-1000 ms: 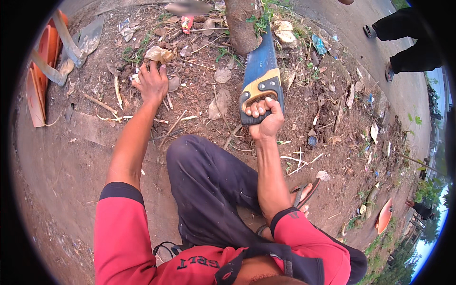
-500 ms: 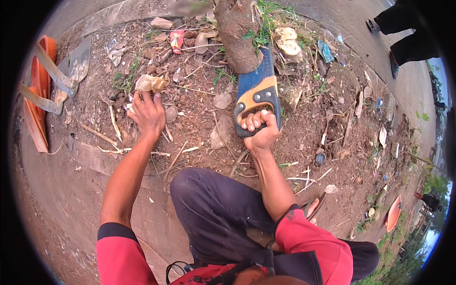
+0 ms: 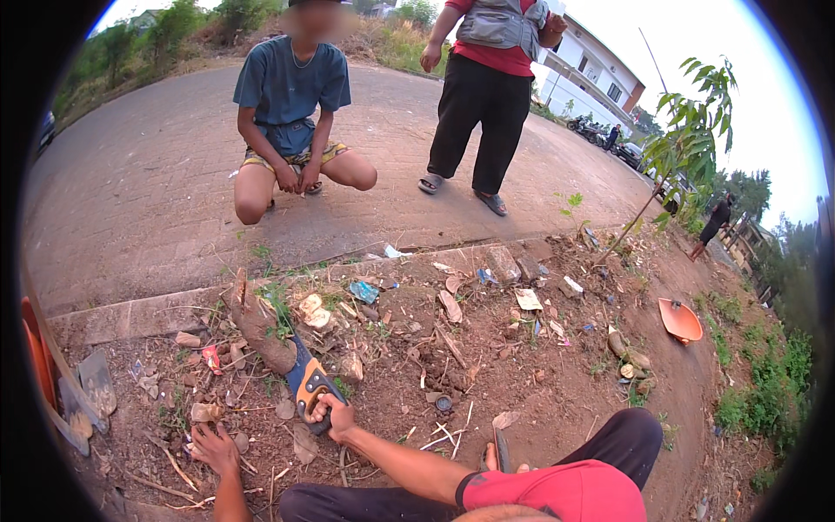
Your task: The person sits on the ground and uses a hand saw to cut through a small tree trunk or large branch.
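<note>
My right hand (image 3: 334, 416) is wrapped round the black and orange handle of a handsaw (image 3: 306, 374). The saw's blue blade reaches up to the base of a thick brown tree stump (image 3: 261, 337), where part of it is hidden. My left hand (image 3: 216, 449) rests on the soil to the left of the saw, fingers apart. Just beyond its fingertips lies a crumpled tan piece (image 3: 206, 412), perhaps a dry leaf or a wrapper; whether the fingertips touch it I cannot tell.
Beyond the kerb (image 3: 130, 317), one person (image 3: 291, 113) squats on the paved road and another (image 3: 483, 104) stands. Metal-bladed tools (image 3: 97, 383) lie at far left. Cut wood (image 3: 315, 311), twigs and litter cover the soil. An orange dish-shaped piece (image 3: 680, 321) lies at right.
My view has tilted up and swung right, bringing the road and people into sight. My right hand keeps its grip on the saw at the stump; my left hand stays by the tan piece.
</note>
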Available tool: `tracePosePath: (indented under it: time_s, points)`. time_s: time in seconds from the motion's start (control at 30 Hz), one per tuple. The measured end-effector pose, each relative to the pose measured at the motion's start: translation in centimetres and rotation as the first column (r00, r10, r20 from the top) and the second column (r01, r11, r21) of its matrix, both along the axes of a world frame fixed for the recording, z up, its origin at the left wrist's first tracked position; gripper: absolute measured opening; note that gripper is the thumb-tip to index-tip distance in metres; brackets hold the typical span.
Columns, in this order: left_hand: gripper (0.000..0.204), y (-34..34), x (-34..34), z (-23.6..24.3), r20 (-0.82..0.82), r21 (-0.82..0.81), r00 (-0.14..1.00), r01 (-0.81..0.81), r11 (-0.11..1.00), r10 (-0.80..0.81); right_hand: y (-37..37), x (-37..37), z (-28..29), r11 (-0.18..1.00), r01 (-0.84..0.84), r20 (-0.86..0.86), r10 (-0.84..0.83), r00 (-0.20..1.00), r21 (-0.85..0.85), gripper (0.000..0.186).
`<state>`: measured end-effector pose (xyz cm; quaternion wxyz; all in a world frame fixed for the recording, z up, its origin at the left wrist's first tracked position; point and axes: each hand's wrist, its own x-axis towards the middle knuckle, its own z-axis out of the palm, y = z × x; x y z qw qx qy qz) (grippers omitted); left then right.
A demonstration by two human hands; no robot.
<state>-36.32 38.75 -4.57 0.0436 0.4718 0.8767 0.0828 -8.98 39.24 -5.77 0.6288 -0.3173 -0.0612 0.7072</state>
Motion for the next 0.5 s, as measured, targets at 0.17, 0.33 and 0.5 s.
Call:
tracePosePath:
  time_s: [0.17,0.33,0.5]
  points:
    - [0.062,0.3,0.0,0.5,-0.028,-0.018,0.999,0.016,1.000,-0.017,0.3,-0.6,-0.5,0.999,0.036,0.020,-0.036,0.999,0.005,0.025]
    - [0.061,2.5,0.4,-1.3,-0.069,0.004,0.998,0.013,1.000,-0.013,1.7,0.1,-1.1,0.997,0.071,-0.057,-0.068,0.996,0.042,0.024]
    - [0.058,3.5,2.0,-2.4,-0.091,-0.044,0.996,-0.008,0.999,0.004,2.3,1.7,-0.2,0.993,0.118,-0.048,-0.118,0.992,-0.003,0.023]
